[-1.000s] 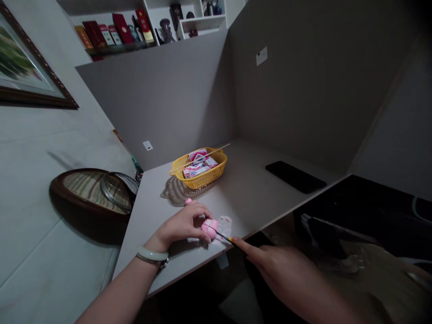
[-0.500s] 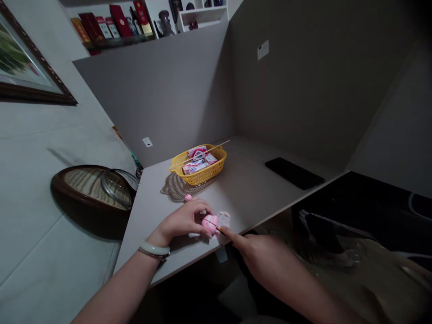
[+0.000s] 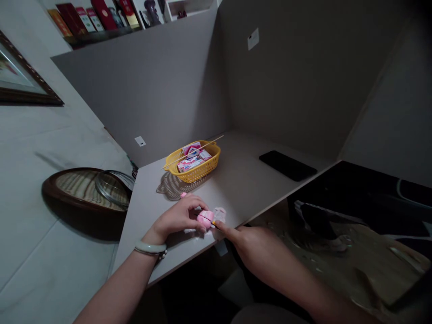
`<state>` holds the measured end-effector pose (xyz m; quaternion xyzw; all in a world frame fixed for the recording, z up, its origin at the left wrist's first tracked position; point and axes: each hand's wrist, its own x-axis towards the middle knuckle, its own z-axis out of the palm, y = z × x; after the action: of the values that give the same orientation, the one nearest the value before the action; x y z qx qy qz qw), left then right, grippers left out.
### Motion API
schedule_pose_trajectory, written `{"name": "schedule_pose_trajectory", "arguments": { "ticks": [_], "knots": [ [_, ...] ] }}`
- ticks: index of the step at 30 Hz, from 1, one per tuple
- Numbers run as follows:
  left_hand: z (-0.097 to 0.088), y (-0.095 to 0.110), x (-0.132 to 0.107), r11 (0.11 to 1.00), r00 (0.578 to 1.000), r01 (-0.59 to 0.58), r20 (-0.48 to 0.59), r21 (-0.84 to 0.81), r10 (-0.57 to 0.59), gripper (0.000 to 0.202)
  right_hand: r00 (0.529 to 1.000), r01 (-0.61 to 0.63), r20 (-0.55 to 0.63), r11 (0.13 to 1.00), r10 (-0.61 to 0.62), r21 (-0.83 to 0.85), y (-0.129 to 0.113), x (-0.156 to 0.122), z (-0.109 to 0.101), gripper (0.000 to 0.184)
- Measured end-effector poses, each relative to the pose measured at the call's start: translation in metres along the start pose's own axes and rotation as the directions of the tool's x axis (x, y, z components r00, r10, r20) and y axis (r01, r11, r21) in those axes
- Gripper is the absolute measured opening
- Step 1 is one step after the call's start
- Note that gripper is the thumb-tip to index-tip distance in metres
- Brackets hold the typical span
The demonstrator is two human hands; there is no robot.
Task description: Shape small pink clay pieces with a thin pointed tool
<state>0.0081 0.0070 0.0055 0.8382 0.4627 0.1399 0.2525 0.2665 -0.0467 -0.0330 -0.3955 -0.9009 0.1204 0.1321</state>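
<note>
A soft-looking pink lump (image 3: pixel 205 217), perhaps modelling clay, rests near the front edge of the table. The thumb and fingers of my left hand (image 3: pixel 178 217) grip it from the left side. My right hand (image 3: pixel 251 243) is closed round a thin dark tool with a yellow part (image 3: pixel 213 222), which looks like a small knife. My index finger lies along the tool, and its thin dark edge runs across the lump. Beside the lump lies a crumpled clear wrapper (image 3: pixel 220 213). Just beyond my left hand shows a small pink ball (image 3: pixel 183 195).
A yellow basket (image 3: pixel 199 173) with pink-and-white packets stands farther back, a thin stick (image 3: pixel 216 140) across its rim. To the right lies a black flat slab (image 3: pixel 286 165). Grey panels (image 3: pixel 151 99) close off the table's back and right. A woven brown tray (image 3: pixel 81 216) leans at left.
The whole view has shifted slightly, so things sit a little farther left and higher. Both hands keep their hold, and the tool still lies across the pink lump.
</note>
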Motion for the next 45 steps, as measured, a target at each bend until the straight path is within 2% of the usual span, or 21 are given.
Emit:
{"name": "schedule_pose_trajectory", "arguments": {
  "ticks": [2, 5, 10, 13, 17, 23, 29, 31, 35, 41, 45],
  "knots": [
    [0.0, -0.001, 0.0, 1.0, 1.0, 0.011, 0.002, 0.008, -0.011, 0.038, 1.0, 0.009, -0.016, 0.998, -0.008, 0.062, 0.006, -0.005, -0.003, 0.069],
    [0.001, -0.002, -0.001, 1.0, 1.0, 0.023, 0.007, 0.005, -0.023, 0.039, 1.0, -0.02, 0.026, 0.992, 0.017, 0.123, 0.015, -0.016, -0.008, 0.067],
    [0.003, -0.001, -0.001, 1.0, 1.0, 0.02, -0.005, -0.023, -0.02, 0.039, 1.0, -0.013, 0.026, 1.0, 0.013, 0.021, 0.007, -0.008, -0.005, 0.07],
    [0.002, 0.001, -0.001, 0.999, 1.0, 0.018, 0.003, -0.032, -0.018, 0.038, 1.0, 0.006, 0.025, 0.998, -0.008, 0.066, 0.007, -0.004, -0.004, 0.07],
    [0.003, 0.001, 0.0, 1.0, 1.0, 0.001, 0.013, -0.025, -0.001, 0.039, 0.999, 0.008, 0.038, 0.992, -0.012, 0.123, 0.018, -0.012, -0.009, 0.065],
    [0.005, 0.0, 0.0, 0.999, 1.0, 0.004, -0.016, -0.045, -0.005, 0.042, 0.999, 0.011, 0.053, 1.0, -0.01, -0.022, 0.005, -0.001, -0.012, 0.069],
    [0.004, -0.001, 0.0, 0.999, 1.0, -0.004, -0.003, -0.039, 0.004, 0.042, 0.999, -0.012, 0.048, 0.987, 0.004, 0.158, 0.021, -0.017, -0.013, 0.063],
    [0.004, -0.001, 0.0, 0.999, 1.0, 0.001, -0.003, -0.046, -0.001, 0.042, 0.999, -0.023, 0.052, 0.99, 0.016, 0.136, 0.022, -0.019, -0.01, 0.066],
    [0.004, -0.001, -0.002, 0.999, 1.0, 0.028, -0.012, -0.045, -0.028, 0.041, 1.0, 0.0, 0.027, 0.999, -0.002, 0.049, 0.01, -0.006, -0.003, 0.068],
    [0.003, -0.004, -0.003, 0.999, 1.0, 0.028, -0.003, -0.037, -0.028, 0.039, 0.999, -0.007, 0.045, 0.981, -0.001, 0.195, 0.023, -0.01, -0.011, 0.057],
    [0.003, -0.006, -0.003, 0.999, 1.0, 0.012, -0.005, -0.033, -0.012, 0.041, 0.999, -0.014, 0.053, 0.99, 0.006, 0.14, 0.017, -0.009, -0.011, 0.064]
  ]
}}
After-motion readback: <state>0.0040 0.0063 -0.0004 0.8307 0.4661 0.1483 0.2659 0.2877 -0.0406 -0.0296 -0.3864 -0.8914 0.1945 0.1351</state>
